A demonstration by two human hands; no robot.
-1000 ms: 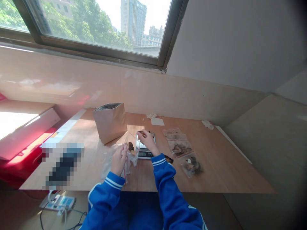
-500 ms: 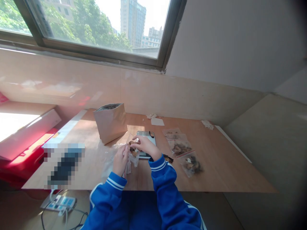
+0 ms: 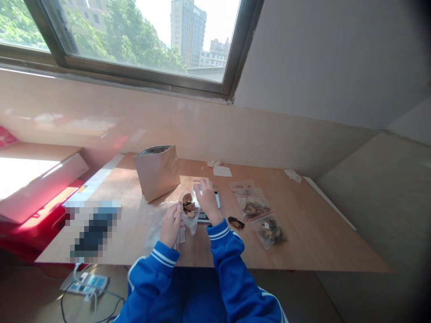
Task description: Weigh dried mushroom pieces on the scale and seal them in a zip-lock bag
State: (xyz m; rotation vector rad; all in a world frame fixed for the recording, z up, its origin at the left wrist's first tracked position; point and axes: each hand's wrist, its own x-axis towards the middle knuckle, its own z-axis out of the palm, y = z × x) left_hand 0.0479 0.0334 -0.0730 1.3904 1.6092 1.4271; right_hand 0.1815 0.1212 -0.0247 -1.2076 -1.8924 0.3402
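Observation:
My left hand (image 3: 171, 224) is closed on the edge of a clear plastic bag (image 3: 192, 223), which has brown dried pieces (image 3: 188, 204) in its open mouth. My right hand (image 3: 206, 199) reaches over a small flat scale (image 3: 217, 202), its fingers apart and nothing visible in them. A bit of a dark dried piece shows at the scale's far right, partly covered by that hand. On the table right of the scale lies another dark dried piece (image 3: 236, 223). More flat clear bags (image 3: 155, 226) lie under and beside my left hand.
A standing foil-lined pouch (image 3: 157, 172) is open at the back left. To the right lie filled zip bags (image 3: 254, 206) and another bag of dark pieces (image 3: 269, 231). White paper (image 3: 222, 171) lies at the back; a power strip (image 3: 85, 285) with cables is below the table's left edge.
My right hand has moved from the bag's mouth to the right and away from me, over the scale, and its fingers have opened. My left hand has stayed on the bag.

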